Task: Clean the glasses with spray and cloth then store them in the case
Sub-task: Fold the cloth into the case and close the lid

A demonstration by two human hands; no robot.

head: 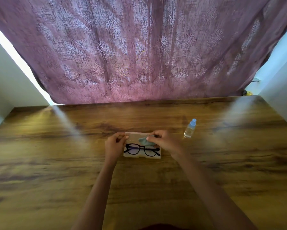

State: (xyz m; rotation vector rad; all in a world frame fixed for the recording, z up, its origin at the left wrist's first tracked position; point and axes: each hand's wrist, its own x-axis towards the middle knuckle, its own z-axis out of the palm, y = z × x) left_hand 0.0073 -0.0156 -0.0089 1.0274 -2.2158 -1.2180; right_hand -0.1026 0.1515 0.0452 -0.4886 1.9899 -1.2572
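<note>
Black-framed glasses [142, 149] lie folded inside the open pale case [142, 156] at the table's centre. The case's clear lid [136, 136] stands raised behind them. My left hand [114, 144] pinches the lid's left end. My right hand [162, 141] pinches the lid's right part, with a crumpled pale blue cloth [143, 141] just under its fingertips, lying in the case above the glasses. Whether the right fingers also touch the cloth is unclear. A small clear spray bottle [190, 129] with a blue cap stands to the right of the case.
The wooden table [56, 163] runs wide on both sides. A mauve patterned curtain [139, 55] hangs along its far edge, with white walls at left and right.
</note>
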